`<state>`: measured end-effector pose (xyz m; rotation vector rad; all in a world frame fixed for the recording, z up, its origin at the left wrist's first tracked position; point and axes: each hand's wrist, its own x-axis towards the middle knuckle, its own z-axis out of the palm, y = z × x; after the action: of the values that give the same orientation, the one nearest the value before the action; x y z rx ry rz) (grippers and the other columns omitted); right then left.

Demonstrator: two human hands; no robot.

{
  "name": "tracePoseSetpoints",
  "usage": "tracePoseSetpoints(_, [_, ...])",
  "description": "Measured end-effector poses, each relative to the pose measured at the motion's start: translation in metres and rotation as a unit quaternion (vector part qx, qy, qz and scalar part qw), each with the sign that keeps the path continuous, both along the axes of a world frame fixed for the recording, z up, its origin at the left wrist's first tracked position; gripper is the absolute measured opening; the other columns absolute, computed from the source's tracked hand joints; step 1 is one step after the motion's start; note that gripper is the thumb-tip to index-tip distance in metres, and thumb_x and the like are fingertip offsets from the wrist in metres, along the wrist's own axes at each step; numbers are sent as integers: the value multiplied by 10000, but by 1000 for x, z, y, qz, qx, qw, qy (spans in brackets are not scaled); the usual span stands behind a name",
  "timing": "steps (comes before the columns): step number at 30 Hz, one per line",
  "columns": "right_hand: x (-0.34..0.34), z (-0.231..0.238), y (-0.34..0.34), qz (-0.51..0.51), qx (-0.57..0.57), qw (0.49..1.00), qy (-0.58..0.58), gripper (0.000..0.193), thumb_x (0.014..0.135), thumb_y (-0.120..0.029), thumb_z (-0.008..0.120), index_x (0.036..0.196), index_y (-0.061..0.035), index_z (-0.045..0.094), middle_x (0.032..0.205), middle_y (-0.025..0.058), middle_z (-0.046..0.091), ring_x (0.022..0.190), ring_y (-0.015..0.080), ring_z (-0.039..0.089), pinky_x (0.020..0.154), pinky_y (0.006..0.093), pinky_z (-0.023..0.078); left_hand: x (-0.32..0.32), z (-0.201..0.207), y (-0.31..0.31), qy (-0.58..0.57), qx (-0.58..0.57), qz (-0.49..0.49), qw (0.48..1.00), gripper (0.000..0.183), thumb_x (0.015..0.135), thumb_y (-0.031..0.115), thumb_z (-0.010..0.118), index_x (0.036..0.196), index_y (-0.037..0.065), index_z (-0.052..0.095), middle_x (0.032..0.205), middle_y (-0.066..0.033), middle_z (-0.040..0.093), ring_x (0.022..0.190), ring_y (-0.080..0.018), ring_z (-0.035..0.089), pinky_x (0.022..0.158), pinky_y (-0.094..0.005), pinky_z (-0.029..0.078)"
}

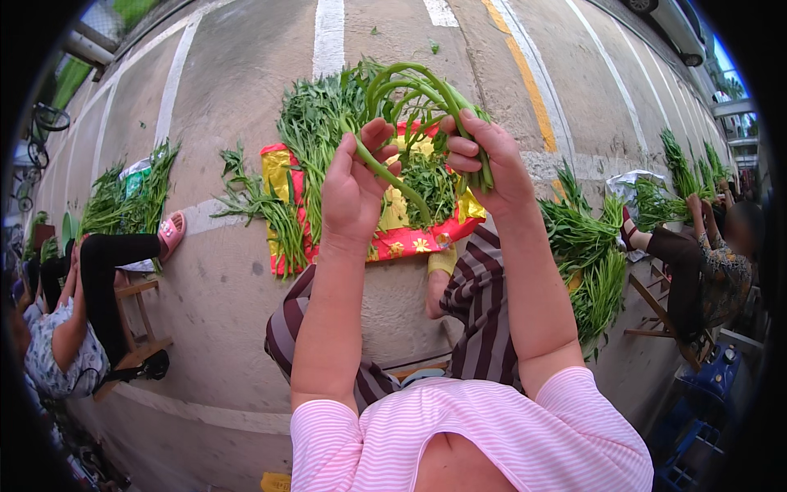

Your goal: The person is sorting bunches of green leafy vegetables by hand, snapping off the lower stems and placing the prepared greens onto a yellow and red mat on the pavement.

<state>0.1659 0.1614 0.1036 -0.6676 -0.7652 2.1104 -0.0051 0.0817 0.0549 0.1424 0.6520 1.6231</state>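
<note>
My right hand [498,164] is closed round a small bunch of water spinach [449,92], whose long green stems arch over to the left. In my left hand [351,184], a single thick stem [397,182] lies between the thumb and the curled fingers, its lower end slanting down to the right. Below both hands a red and gold sheet [402,247] is spread on the ground. A leafy heap of the same greens [316,123] covers its far left part, and cut stems [283,221] lie over its left edge. Loose leafy pieces [430,180] rest in its middle.
To the right lies a big pile of greens [586,271]. A person [721,254] sits beyond it by a wooden stool [660,316]. On the left, another seated person [70,336] has more greens [123,205] in front. Painted white lines [329,37] cross the pavement.
</note>
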Motion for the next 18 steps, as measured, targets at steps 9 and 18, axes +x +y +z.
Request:
tracePoseSetpoints(9, [-12, -1, -10, -25, 84, 984, -156, 171, 892, -102, 638, 1002, -12, 542, 723, -14, 505, 589, 46, 451, 498, 192, 370, -4, -11, -3, 5, 55, -49, 997, 356, 1008, 259, 461, 1261, 18, 528, 1069, -77, 643, 903, -142, 630, 809, -294, 534])
tracePoseSetpoints(18, [-41, -21, -40, -103, 297, 904, -290, 302, 863, -37, 631, 1107, 25, 465, 1032, 118, 649, 931, 159, 642, 813, 281, 504, 3, -4, 0, 48, -8, 33, 998, 266, 939, 228, 604, 1134, 49, 622, 933, -52, 676, 847, -141, 662, 741, -292, 574])
